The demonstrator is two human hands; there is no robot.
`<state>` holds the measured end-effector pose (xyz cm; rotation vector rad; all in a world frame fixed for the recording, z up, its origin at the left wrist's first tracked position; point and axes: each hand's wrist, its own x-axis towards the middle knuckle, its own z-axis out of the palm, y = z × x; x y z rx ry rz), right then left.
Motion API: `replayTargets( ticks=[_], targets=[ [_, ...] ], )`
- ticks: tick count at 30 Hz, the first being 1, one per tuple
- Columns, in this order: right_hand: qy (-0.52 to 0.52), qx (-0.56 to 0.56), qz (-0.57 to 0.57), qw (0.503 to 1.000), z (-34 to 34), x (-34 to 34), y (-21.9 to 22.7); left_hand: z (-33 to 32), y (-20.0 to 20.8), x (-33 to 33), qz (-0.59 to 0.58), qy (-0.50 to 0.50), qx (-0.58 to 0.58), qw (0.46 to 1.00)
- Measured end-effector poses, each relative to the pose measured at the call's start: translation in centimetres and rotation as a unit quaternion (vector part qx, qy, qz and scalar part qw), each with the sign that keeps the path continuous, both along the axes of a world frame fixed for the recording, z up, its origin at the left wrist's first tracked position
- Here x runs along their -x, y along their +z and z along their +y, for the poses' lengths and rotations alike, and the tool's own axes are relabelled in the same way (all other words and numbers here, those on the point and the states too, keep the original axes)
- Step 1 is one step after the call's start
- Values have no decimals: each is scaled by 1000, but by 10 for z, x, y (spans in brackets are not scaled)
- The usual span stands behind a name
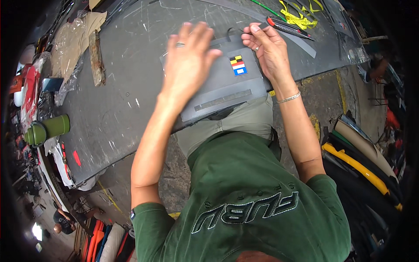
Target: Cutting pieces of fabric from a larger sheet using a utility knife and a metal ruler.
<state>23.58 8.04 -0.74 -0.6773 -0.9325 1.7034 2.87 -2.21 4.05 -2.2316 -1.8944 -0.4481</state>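
Observation:
A grey sheet panel [218, 94] lies at the near edge of the dark worktable [126, 56]. It carries a small patch of coloured flag blocks [238, 65] and, near its front edge, a long dark strip [223, 99]. Over the panel's left part is my left hand [190, 59], fingers spread and holding nothing; whether it touches the sheet I cannot tell. At the panel's far right corner the fingers of my right hand [269, 50] are pinched on a thin dark strip [231, 29], which curls out to their left. Part of that strip is hidden by the fingers.
Beyond my right hand lie a red and black utility knife [290, 29], a grey strip [301, 43] and a yellow tape measure [299, 19]. To the left are a green bottle [54, 126], a wooden stick [97, 59] and brown paper [72, 39]. Rolls of material [355, 168] stand at right.

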Motion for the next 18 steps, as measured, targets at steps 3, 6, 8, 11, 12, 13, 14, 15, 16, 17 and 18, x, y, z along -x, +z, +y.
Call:
replayTargets(
  ticks=[3,6,8,11,12,13,14,15,16,17,18],
  targets=[
    [35,0,-65,997,-4,11,7,4,-52,-13,-76,11,70,995],
    [-89,-62,40,993,49,-46,4,9,-53,-20,-77,-2,45,996],
    [-221,-87,88,967,88,-97,9,9,-51,-24,-75,-9,43,996],
    [-221,-128,28,966,80,-92,40,9,-52,-19,-78,-4,48,996],
    [-212,-133,-16,968,73,-94,50,8,-51,-20,-74,-2,47,996],
    [-199,-143,-65,967,58,-92,59,7,-50,-20,-71,1,48,996],
    [-186,-153,-113,964,42,-87,68,5,-49,-21,-73,-4,43,996],
    [-179,-144,-156,961,29,-81,75,4,-47,-21,-76,-3,50,996],
    [-172,-148,-214,950,20,-78,81,8,-45,-22,-80,-8,53,995],
    [-123,-148,-219,957,17,-77,75,4,-44,-21,-68,9,86,994],
    [-101,-131,-264,950,8,-66,83,3,-45,-19,-70,-2,73,995]
  ],
)
